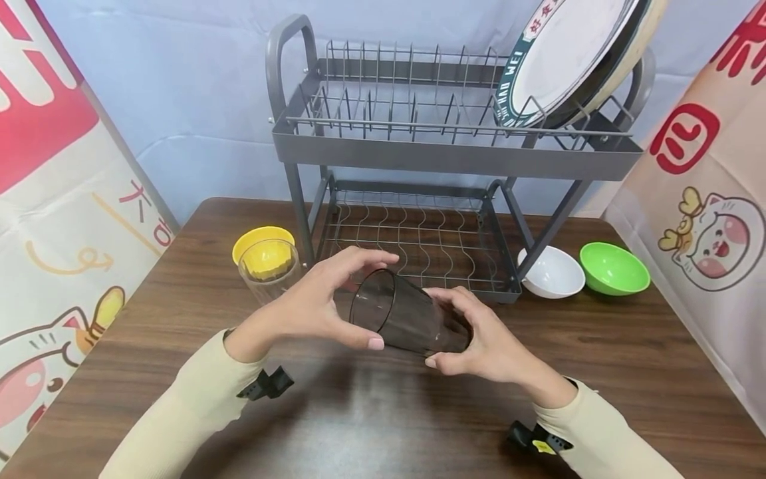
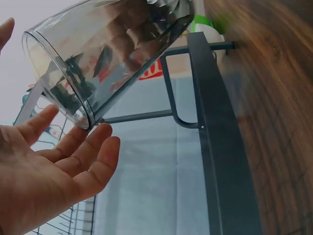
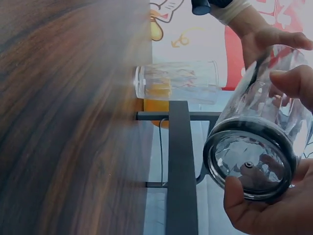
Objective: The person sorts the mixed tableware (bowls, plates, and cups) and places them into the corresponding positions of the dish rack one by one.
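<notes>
A dark, see-through drinking glass (image 1: 413,316) is held above the table, tilted on its side with its mouth toward my left hand. My right hand (image 1: 485,339) grips it near the base; in the right wrist view the thick round bottom of the glass (image 3: 249,161) shows between thumb and fingers. Around the rim lies my left hand (image 1: 317,303), thumb and fingers spread apart. The left wrist view has the left hand's fingertips (image 2: 110,147) at the lower rim, loosely bent; whether they touch it is hard to tell.
Behind the hands stands a grey two-tier dish rack (image 1: 455,153), with plates (image 1: 562,60) leaning at its upper right. A clear glass (image 1: 272,283) stands before a yellow bowl (image 1: 257,234) on the left. White (image 1: 553,273) and green (image 1: 616,269) bowls sit at the right.
</notes>
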Action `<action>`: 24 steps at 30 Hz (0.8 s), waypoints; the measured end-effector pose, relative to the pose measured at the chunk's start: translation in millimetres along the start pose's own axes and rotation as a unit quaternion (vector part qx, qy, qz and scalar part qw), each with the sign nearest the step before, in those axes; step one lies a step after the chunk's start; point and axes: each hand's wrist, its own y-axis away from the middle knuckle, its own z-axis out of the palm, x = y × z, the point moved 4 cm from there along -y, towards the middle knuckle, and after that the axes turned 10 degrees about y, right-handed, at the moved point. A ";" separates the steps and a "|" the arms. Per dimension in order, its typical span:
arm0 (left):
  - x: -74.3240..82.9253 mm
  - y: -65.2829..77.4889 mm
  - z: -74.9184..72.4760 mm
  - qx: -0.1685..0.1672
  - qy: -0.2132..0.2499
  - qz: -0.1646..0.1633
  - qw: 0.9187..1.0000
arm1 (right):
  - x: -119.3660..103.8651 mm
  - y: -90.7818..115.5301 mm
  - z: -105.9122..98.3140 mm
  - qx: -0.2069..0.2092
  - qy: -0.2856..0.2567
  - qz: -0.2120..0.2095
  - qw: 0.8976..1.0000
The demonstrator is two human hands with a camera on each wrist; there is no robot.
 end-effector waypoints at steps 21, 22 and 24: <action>6.4 3.9 5.4 0.044 0.047 0.057 0.996 | -2.2 -0.8 -9.8 -0.004 0.050 -0.003 0.999; 10.5 4.0 4.6 0.050 0.056 0.060 0.995 | -1.0 -0.9 -10.1 -0.004 0.033 -0.001 0.999; 18.5 4.5 2.8 0.064 0.074 0.068 0.993 | 2.0 -1.6 -11.4 0.000 -0.019 -0.002 1.000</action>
